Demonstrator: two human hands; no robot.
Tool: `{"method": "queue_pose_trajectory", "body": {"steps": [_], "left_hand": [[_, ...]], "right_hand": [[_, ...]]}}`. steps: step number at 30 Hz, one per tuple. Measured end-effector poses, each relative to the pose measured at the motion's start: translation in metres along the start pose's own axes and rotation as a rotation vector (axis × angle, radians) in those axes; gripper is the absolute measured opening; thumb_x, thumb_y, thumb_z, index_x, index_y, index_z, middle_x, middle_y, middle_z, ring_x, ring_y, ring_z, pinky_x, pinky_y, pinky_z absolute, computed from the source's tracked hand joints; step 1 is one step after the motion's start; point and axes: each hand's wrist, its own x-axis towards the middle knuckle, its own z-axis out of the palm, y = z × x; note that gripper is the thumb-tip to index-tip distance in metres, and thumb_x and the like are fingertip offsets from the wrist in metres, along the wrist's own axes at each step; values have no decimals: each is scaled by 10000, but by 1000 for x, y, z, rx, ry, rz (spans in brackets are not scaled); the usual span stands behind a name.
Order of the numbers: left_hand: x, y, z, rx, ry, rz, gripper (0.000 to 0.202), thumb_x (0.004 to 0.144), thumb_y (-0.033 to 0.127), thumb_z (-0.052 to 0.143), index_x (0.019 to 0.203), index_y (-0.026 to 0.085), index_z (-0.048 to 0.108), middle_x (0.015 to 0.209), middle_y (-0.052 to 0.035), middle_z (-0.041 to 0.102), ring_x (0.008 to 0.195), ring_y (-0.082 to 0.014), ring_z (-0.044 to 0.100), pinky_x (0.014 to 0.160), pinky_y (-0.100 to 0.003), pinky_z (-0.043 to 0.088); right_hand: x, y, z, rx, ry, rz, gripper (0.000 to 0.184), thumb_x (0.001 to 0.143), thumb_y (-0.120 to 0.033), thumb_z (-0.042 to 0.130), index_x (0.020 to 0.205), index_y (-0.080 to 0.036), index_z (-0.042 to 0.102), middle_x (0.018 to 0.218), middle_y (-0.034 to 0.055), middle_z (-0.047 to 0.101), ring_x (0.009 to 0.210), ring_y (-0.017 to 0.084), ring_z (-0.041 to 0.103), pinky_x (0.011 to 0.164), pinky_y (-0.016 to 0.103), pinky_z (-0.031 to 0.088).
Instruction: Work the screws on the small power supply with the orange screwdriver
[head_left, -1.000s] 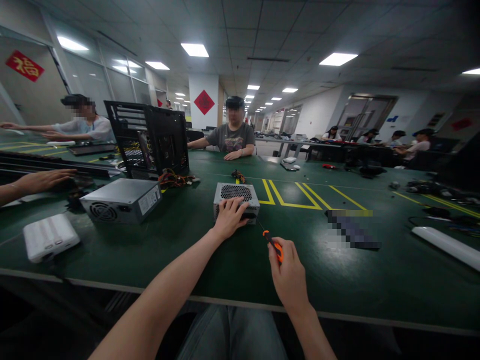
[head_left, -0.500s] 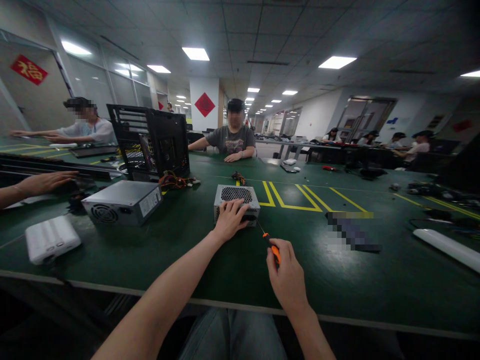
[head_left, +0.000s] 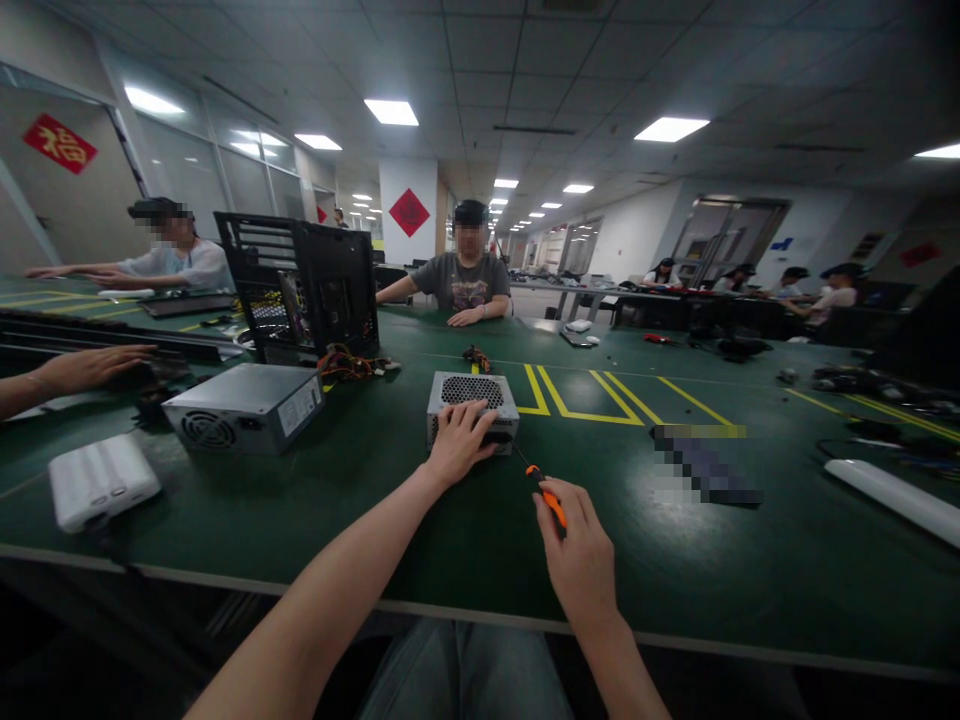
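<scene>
A grey metal computer power supply (head_left: 437, 408) with a honeycomb vent on top sits on the green table in front of me. My left hand (head_left: 459, 445) grips it, fingers laid over its upper front edge and thumb against the front. An orange-and-black screwdriver (head_left: 553, 505) is held in my right hand (head_left: 581, 550), fingers wrapped around its handle. Its thin shaft points up and left to the lower right front of the power supply. Whether the tip sits in a screw is too small to tell.
To the left are a second power supply (head_left: 247, 402), a white box-shaped device (head_left: 105, 480) and an open black computer case (head_left: 337, 290). A co-worker's hand (head_left: 97, 370) reaches in at far left. Another person (head_left: 469, 275) sits opposite. A white bar (head_left: 892, 500) lies right.
My right hand has shifted very slightly right and down with the screwdriver. My left hand and the power supply look unchanged.
</scene>
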Motion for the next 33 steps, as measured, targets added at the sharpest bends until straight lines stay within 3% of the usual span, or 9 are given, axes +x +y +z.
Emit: {"method": "queue_pose_trajectory", "body": {"steps": [4, 10, 14, 22, 33], "left_hand": [[0, 0, -1, -10, -12, -2, 465, 754, 345, 572, 1189, 229, 457, 1270, -91, 463, 1156, -253, 376, 915, -426, 274], [0, 0, -2, -18, -6, 1, 470, 749, 336, 579, 1192, 237, 455, 1262, -94, 467, 1146, -253, 388, 908, -424, 279], [0, 0, -1, -10, 0, 2, 464, 749, 344, 579, 1184, 234, 460, 1254, -91, 471, 1147, -253, 387, 907, -420, 280], [0, 0, -1, -3, -13, -6, 456, 757, 352, 569, 1183, 233, 457, 1257, -85, 473, 1144, -252, 387, 910, -424, 275], [0, 1, -2, -14, -4, -7, 450, 759, 342, 565, 1185, 244, 458, 1256, -86, 472, 1144, -250, 391, 916, -423, 275]], "right_hand": [[1, -2, 1, 19, -39, 88, 214, 883, -320, 358, 952, -189, 513, 918, 58, 570, 800, 148, 582, 666, 270, 479], [0, 1, 3, -38, -39, -27, 225, 851, -212, 390, 1057, -183, 476, 968, 72, 579, 871, 170, 559, 766, 329, 461], [0, 4, 3, -57, -14, -74, 207, 838, -172, 403, 1026, -186, 489, 994, 73, 585, 884, 173, 550, 783, 343, 453], [2, 2, 4, 2, 19, -18, 154, 846, -202, 408, 960, -195, 511, 963, 67, 560, 922, 164, 538, 813, 332, 456], [3, 0, 1, -24, -27, -161, 188, 847, -178, 403, 988, -192, 527, 995, 76, 598, 905, 172, 549, 797, 360, 450]]}}
